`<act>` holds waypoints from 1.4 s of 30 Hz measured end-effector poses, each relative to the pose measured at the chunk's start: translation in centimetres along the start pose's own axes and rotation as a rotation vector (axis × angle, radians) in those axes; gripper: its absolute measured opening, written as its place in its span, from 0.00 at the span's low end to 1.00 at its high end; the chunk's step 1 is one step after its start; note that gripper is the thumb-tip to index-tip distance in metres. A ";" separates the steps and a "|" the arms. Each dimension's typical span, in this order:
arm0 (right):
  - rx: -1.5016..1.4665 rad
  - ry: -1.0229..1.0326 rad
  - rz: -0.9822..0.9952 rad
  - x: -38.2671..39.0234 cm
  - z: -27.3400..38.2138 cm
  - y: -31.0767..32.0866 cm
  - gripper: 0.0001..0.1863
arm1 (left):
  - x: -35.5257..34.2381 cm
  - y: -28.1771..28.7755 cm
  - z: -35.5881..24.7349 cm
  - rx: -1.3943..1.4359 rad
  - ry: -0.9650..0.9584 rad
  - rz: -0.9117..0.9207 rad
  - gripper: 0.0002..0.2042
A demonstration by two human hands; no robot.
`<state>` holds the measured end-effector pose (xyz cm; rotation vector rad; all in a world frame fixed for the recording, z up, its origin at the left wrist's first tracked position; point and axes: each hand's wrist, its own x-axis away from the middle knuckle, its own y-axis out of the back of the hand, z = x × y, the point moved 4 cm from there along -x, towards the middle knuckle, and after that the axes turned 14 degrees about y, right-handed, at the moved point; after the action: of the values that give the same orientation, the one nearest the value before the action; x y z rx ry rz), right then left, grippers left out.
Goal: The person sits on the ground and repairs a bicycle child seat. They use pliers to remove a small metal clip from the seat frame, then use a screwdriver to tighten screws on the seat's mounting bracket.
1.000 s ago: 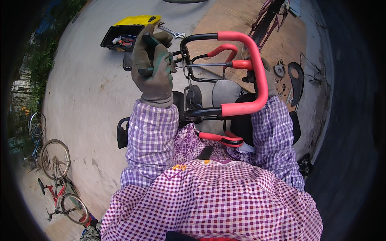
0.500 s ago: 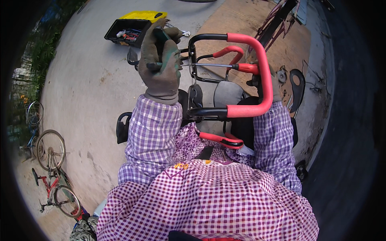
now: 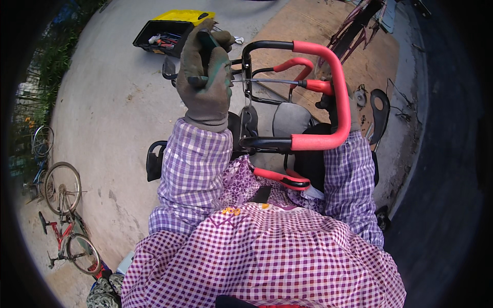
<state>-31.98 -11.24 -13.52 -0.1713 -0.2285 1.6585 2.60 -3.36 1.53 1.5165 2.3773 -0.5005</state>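
Note:
My left hand (image 3: 207, 81), in a grey-green work glove, is closed at the black frame's left side, holding something I cannot make out. My gloved right hand (image 3: 336, 109) grips a screwdriver (image 3: 318, 86) by its red handle, partly hidden behind the red padded bar (image 3: 339, 65). The screwdriver's steel shaft runs leftward to the metal bracket (image 3: 246, 72) beside my left hand. The frame (image 3: 266, 143) has black tubes and pink-red padding. A grey pad (image 3: 289, 120) shows beneath it, and another red padded loop (image 3: 273, 175) lies near my body.
An open toolbox (image 3: 159, 41) with yellow lid holds tools on the concrete. A plywood board (image 3: 287, 25) carries a bicycle frame (image 3: 354, 31), small parts and a black chain guard (image 3: 378, 118). Bicycles (image 3: 64, 231) lie or stand at the left, beside greenery (image 3: 43, 66).
Compared with a second ago, both hands and the padded frame sit slightly further right in view, and the background has shifted a little. Both hands keep their grips.

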 end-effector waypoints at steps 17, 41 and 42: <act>-0.097 0.135 -0.060 1.2 1.3 -1.7 0.28 | 0.0 0.1 0.3 -0.018 0.054 0.005 0.21; -0.073 0.042 -0.017 0.3 0.5 -1.1 0.28 | 0.0 -0.2 -0.1 -0.087 0.050 -0.021 0.21; -0.055 0.053 -0.019 0.4 0.5 -1.4 0.29 | -0.1 -0.1 -0.1 -0.091 0.043 -0.021 0.21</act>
<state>-30.84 -10.73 -12.65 -0.2536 -0.2345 1.6271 2.50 -3.41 1.67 1.4780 2.4160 -0.3624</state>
